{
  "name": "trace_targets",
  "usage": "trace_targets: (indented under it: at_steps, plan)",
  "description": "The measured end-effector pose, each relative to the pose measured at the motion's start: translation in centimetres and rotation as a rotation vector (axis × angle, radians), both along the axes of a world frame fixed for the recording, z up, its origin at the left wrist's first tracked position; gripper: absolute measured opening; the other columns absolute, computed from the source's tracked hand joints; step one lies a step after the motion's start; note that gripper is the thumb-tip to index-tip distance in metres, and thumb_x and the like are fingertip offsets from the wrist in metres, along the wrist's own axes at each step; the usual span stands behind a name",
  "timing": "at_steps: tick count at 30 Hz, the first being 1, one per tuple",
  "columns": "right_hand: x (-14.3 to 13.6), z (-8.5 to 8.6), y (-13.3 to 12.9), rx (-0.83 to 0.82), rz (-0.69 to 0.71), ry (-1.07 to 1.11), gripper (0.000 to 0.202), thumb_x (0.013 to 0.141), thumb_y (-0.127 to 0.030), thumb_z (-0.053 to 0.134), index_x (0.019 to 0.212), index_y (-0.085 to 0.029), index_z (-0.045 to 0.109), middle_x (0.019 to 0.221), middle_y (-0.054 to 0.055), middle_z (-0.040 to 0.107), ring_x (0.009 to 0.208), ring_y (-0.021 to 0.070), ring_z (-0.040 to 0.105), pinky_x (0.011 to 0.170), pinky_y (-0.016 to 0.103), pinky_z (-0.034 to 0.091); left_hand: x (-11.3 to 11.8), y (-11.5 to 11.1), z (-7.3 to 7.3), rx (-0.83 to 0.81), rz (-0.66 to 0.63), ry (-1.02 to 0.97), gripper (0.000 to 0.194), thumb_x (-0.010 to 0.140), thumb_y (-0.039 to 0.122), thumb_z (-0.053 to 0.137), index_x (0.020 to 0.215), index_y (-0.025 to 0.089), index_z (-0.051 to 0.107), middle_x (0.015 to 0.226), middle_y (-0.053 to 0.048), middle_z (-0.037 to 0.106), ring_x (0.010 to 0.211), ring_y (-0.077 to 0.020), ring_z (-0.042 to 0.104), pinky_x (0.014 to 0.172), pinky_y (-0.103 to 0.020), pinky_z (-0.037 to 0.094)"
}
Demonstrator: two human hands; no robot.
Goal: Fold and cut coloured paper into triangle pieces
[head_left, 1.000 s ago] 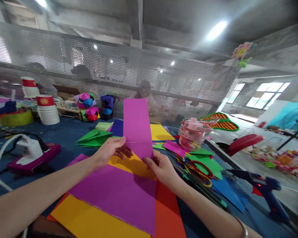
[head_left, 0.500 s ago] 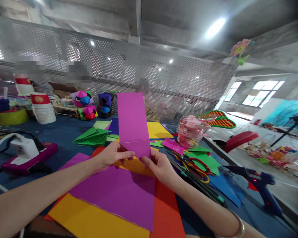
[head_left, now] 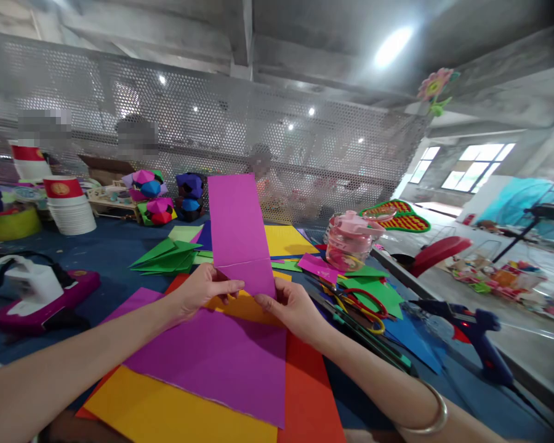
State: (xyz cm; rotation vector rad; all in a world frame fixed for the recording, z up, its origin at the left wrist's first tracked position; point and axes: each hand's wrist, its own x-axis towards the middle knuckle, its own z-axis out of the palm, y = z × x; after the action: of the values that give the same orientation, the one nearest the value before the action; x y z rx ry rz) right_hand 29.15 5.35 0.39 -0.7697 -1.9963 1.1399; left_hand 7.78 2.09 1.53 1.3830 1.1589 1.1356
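A creased strip of magenta paper (head_left: 237, 224) stands upright between my hands, its lower part bent toward me. My left hand (head_left: 207, 291) pinches its lower left corner. At the lower right edge, my right hand (head_left: 295, 307) grips it between thumb and fingers. Beneath the hands lies a purple sheet (head_left: 212, 363) on top of a yellow-orange sheet (head_left: 175, 409) and a red-orange sheet (head_left: 307, 387).
Scissors (head_left: 367, 301), a cutter (head_left: 373, 338) and a blue glue gun (head_left: 480, 332) lie right. Behind them stands a pink jar (head_left: 348, 243). Green folded papers (head_left: 166, 255), a power strip (head_left: 74, 289) and stacked cups (head_left: 71, 209) are left.
The whole view has shifted slightly, with objects appearing further left. Both hands keep their hold on the magenta paper, and the right thumb has slid a little along its lower edge.
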Motion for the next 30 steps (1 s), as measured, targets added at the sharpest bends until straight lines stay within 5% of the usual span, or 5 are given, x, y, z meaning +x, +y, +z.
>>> trace_targets:
  at_steps: [12, 30]
  plan:
    - [0.2, -0.09, 0.42, 0.034, -0.038, -0.02, 0.028, 0.085, -0.046, 0.065, 0.08, -0.019, 0.062, 0.072, 0.001, 0.061, 0.068, 0.0165, 0.055, 0.064, 0.028, 0.043, -0.36, 0.28, -0.01, 0.037, 0.034, -0.002, 0.027, 0.064, 0.041, 0.084, 0.065, 0.016, 0.075, 0.062, -0.004, 0.069, 0.055, -0.0144, 0.058, 0.056, -0.025, 0.048]
    - [0.4, 0.13, 0.65, 0.103, -0.03, -0.081, 0.026, 0.088, -0.043, 0.061, 0.077, -0.019, 0.059, 0.071, 0.0, 0.059, 0.067, 0.0147, 0.051, 0.063, 0.027, 0.038, -0.88, 0.72, 0.38, 0.029, 0.093, 0.011, 0.029, 0.063, 0.041, 0.084, 0.059, 0.015, 0.074, 0.058, -0.005, 0.068, 0.053, -0.0134, 0.055, 0.056, -0.025, 0.043]
